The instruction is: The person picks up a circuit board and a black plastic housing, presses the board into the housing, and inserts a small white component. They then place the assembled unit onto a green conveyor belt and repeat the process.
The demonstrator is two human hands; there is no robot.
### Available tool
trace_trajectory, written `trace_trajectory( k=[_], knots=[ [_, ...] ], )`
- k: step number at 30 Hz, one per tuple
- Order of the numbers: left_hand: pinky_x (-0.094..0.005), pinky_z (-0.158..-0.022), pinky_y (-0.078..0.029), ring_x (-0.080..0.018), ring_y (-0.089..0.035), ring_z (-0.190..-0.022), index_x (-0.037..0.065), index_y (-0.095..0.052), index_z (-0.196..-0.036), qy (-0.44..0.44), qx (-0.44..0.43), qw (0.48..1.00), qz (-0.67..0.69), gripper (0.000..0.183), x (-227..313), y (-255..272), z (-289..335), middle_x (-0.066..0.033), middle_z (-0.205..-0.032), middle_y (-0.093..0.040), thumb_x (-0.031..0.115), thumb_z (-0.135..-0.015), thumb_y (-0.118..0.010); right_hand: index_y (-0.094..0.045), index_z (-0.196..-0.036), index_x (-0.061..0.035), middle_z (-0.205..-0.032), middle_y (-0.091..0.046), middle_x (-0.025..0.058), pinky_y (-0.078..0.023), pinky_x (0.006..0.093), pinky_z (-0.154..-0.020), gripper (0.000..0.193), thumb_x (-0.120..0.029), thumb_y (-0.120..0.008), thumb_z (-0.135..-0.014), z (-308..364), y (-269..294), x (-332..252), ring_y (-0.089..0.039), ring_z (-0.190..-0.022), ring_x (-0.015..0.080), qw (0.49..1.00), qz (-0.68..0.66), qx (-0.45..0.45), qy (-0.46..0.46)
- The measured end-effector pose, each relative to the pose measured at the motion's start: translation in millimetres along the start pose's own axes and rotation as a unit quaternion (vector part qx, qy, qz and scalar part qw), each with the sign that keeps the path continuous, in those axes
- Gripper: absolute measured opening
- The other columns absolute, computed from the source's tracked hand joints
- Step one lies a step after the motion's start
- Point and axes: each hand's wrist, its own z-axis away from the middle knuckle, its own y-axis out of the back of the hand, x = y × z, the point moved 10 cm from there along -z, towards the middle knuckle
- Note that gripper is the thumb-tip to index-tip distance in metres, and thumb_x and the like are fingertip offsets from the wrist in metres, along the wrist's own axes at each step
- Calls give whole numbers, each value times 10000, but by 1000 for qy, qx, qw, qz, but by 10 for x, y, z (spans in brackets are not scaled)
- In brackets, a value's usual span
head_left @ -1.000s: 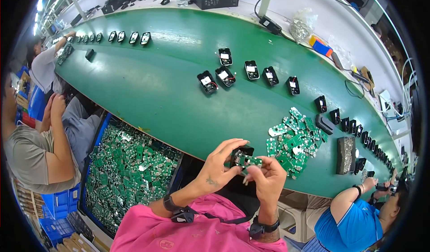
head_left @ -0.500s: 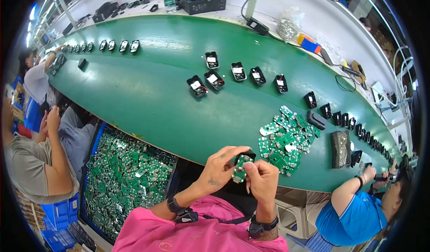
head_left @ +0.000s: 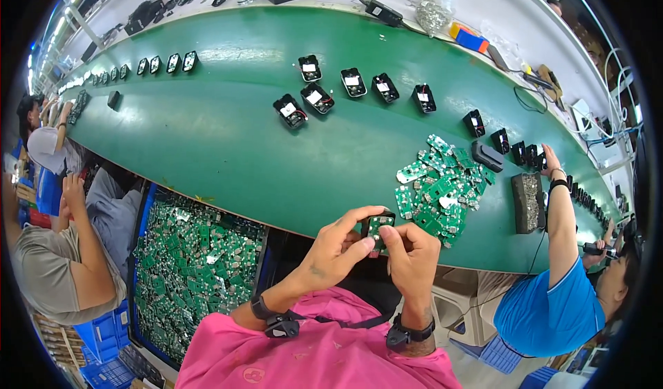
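In front of my pink top, my left hand (head_left: 330, 252) is wrapped round a small black plastic case (head_left: 388, 217). A green circuit board (head_left: 376, 230) lies at the case's open side, and the left thumb presses on its lower part. My right hand (head_left: 412, 256) is closed at the same piece, with thumb and forefinger against the board's right edge. Whether the board is fully seated cannot be seen past the fingers. Just beyond the right hand, a loose pile of green circuit boards (head_left: 442, 199) lies on the green table (head_left: 228, 133).
Several black cases (head_left: 353, 83) line the table's far part. A dark closed case (head_left: 487, 156) and a rough dark block (head_left: 528, 204) stand right of the pile. Lower left is a blue-rimmed bin of boards (head_left: 197, 278). A co-worker in blue (head_left: 552, 313) sits to the right.
The board, earlier held up over the case and more exposed, is now against its open side, with my left thumb on it. The co-worker in blue has stretched an arm toward the row of cases.
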Motion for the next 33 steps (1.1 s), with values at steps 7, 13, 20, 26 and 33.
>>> trace_trajectory(
  k=[7,13,20,26,33],
  knots=[
    [-230,-663,-500,-61,-585,-747,28,-510,-1374,-5,81,993,-84,390,41,43,12,-67,-1045,-655,56,-986,-532,-626,-714,18,-594,-595,75,-382,292,-470,296,-176,-780,-877,-16,6,12,-515,-499,130,998,65,8,15],
    [-277,-629,-524,-88,-611,-697,20,-507,-1345,11,103,989,-107,351,-88,89,-23,-85,-929,-652,47,-996,-491,-634,-791,14,-688,-651,110,-424,303,-499,259,-189,-749,-903,-11,-60,84,-580,-551,158,995,90,26,26],
    [-261,-574,-523,-95,-604,-682,23,-499,-1327,-8,116,986,-120,331,-87,192,-89,-98,-956,-662,49,-997,-481,-645,-1222,26,-922,-709,200,-533,372,-706,300,-155,-598,-987,-88,-323,41,-700,-787,286,997,16,-22,69],
    [-409,-696,-545,-359,-681,-744,33,-500,-1310,-91,162,952,-244,341,178,519,-111,-187,-858,-658,64,-973,-461,-633,-1261,33,-949,-705,193,-535,396,-749,319,-90,-580,-971,-218,-633,-106,-693,-816,300,990,14,32,140],
    [-364,-581,-555,-219,-701,-646,44,-482,-1304,-89,360,843,-390,324,732,2577,-645,-132,-767,-662,131,-1010,-375,-578,-1274,53,-837,-609,132,-499,393,-627,417,-175,-672,-938,-400,-1172,61,-601,-651,296,989,79,-45,113]
  ],
)
